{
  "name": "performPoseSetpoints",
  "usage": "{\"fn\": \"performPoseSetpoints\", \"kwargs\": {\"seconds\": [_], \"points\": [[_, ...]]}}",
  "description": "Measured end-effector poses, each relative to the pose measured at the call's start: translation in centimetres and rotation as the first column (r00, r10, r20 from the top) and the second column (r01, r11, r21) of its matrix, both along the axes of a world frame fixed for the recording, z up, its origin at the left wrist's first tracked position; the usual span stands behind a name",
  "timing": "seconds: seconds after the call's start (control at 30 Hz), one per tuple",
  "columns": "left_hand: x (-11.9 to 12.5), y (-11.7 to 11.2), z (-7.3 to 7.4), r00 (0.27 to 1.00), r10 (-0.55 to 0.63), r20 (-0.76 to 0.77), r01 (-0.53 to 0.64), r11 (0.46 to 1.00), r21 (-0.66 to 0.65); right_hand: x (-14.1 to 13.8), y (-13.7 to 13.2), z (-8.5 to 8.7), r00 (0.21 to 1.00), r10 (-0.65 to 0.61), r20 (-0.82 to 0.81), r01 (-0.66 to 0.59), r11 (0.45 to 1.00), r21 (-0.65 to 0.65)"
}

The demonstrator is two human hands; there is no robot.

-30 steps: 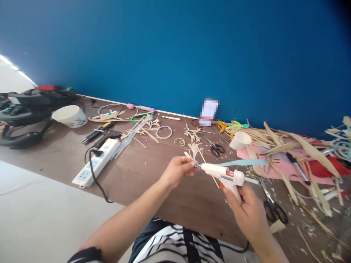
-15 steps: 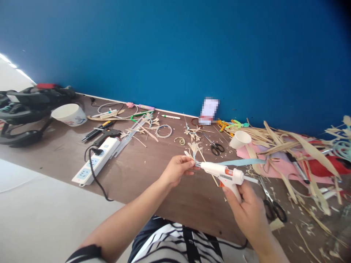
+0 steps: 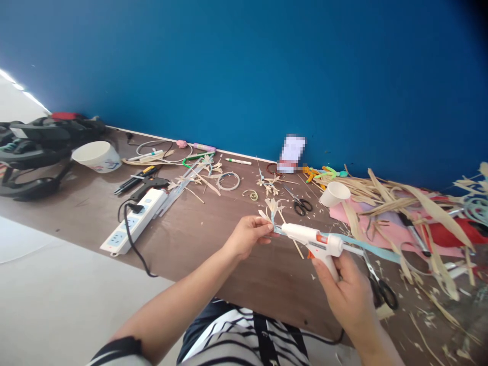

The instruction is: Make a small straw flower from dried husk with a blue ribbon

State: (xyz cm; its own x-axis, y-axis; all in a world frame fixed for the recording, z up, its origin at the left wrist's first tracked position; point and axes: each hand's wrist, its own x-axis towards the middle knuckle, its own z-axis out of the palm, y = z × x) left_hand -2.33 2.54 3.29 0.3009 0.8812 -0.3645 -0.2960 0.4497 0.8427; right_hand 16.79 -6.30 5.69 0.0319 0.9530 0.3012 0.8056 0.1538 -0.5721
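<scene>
My left hand [image 3: 249, 235] pinches the base of a pale flower [image 3: 273, 209] that looks made of dried husk, with its petals fanned upward. From that base a light blue strip [image 3: 377, 250] trails off to the right, passing behind the glue gun. My right hand [image 3: 345, 290] is wrapped around the handle of a white hot glue gun [image 3: 309, 238], which points left. Its nozzle is close to the flower's base; whether they touch I cannot tell. A clear glue stick sticks out of the gun's back end.
A white power strip [image 3: 133, 222] with a black cable lies left, near a black glue gun [image 3: 149, 187]. Scissors [image 3: 302, 205], a paper cup [image 3: 334, 194] and a heap of dried husks [image 3: 385, 195] lie at the back right. More scissors [image 3: 385, 292] are beside my right hand.
The glue gun has shifted slightly right with my right hand. The light blue strip now hangs lower and reaches farther right. My left hand keeps its pinch on the flower.
</scene>
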Motion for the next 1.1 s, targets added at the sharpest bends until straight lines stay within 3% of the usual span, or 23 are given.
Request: {"fn": "performPoseSetpoints", "kwargs": {"seconds": [0.57,0.7,0.83,0.93,1.03,1.1], "points": [[0.0,-0.1,0.0,1.0,-0.012,-0.003,0.012,1.0,0.003,0.1,0.0,0.2,1.0,0.003,0.015,-0.002,1.0,-0.004],[0.1,0.0,-0.6,1.0,0.015,-0.02,-0.015,1.0,0.004,0.4,-0.4,0.0,1.0,0.018,0.015,-0.017,0.996,-0.091],[-0.3,0.2,-1.0,0.998,0.049,-0.031,-0.049,0.999,-0.003,1.0,-0.9,0.2,0.985,0.002,-0.173,-0.043,0.972,-0.23],[-1.0,0.6,-0.8,0.995,0.09,-0.047,-0.091,0.996,-0.017,2.2,-0.1,0.5,0.859,-0.15,-0.49,0.059,0.979,-0.197],[-1.7,0.9,-0.5,0.994,0.111,-0.027,-0.111,0.993,-0.028,4.3,2.4,1.0,0.576,-0.214,-0.789,0.225,0.969,-0.099],[-2.0,1.0,-0.2,0.994,0.105,-0.01,-0.105,0.994,-0.025,5.8,4.6,1.2,0.43,-0.209,-0.878,0.214,0.969,-0.126]]}}
